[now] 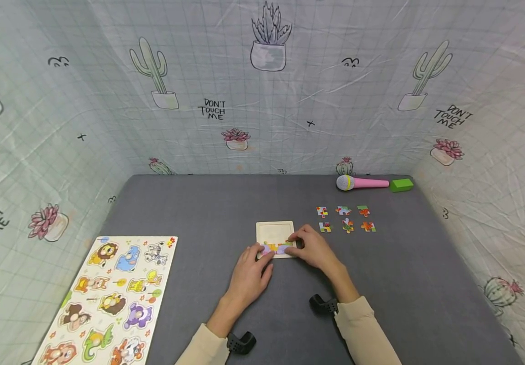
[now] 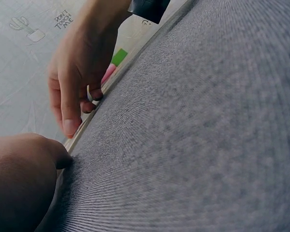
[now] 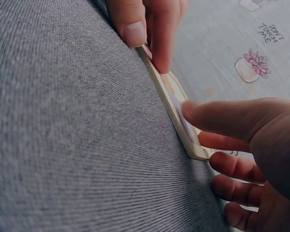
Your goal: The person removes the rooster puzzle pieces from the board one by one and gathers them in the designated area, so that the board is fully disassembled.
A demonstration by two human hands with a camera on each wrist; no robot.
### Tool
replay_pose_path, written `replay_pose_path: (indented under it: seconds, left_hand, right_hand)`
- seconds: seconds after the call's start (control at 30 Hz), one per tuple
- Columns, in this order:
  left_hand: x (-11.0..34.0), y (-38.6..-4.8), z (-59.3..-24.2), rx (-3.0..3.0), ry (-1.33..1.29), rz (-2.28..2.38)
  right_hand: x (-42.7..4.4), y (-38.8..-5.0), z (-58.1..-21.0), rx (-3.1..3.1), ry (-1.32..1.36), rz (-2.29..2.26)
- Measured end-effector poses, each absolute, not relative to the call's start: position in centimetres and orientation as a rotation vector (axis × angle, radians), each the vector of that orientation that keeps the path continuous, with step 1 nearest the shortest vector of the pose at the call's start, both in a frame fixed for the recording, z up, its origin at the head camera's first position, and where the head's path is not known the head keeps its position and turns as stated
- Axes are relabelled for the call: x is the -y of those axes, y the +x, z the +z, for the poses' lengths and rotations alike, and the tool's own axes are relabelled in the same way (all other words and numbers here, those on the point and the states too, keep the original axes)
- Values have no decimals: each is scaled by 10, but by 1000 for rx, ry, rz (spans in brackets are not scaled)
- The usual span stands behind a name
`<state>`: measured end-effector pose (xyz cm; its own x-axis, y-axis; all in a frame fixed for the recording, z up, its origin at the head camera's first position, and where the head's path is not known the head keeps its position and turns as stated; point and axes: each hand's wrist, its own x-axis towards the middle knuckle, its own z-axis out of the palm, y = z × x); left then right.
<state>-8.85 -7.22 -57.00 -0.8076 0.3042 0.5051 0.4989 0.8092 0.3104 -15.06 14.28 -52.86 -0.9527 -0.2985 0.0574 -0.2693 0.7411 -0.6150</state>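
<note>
A small wooden puzzle tray [image 1: 274, 226] lies on the grey table, with joined jigsaw pieces [image 1: 273, 248] along its near side. At the tray's near left corner, my left hand [image 1: 250, 272] rests its fingertips on the pieces; its thumb is by the front edge. On the right side, my right hand [image 1: 313, 247] has its thumb and index finger at the two sides of a purple-and-green puzzle piece [image 1: 283, 249]. In the right wrist view, the right thumb [image 3: 217, 116] presses on that piece while the other fingers curve beside the tray's corner. The fingers partly hide the row.
Several loose jigsaw pieces [image 1: 347, 225] lie in two rows right of the tray. Behind them are a pink toy microphone [image 1: 371, 183] and a green block [image 1: 401, 185]. A large animal puzzle board [image 1: 123, 271] occupies the left side. Patterned cloth walls [image 1: 308, 96] surround the table.
</note>
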Motion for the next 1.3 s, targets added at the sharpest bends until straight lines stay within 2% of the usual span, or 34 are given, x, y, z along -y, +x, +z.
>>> replay_pose_path:
  seconds: [0.57,1.3]
  left_hand:
    - [73,-87,-567,2609,-596,-611]
    - [71,-86,-566,2569,-623,-518]
  right_hand:
    - [-138,-150,-527,-2872,-434,-933]
    - [-138,-149,-524,-2819,-425,-1065]
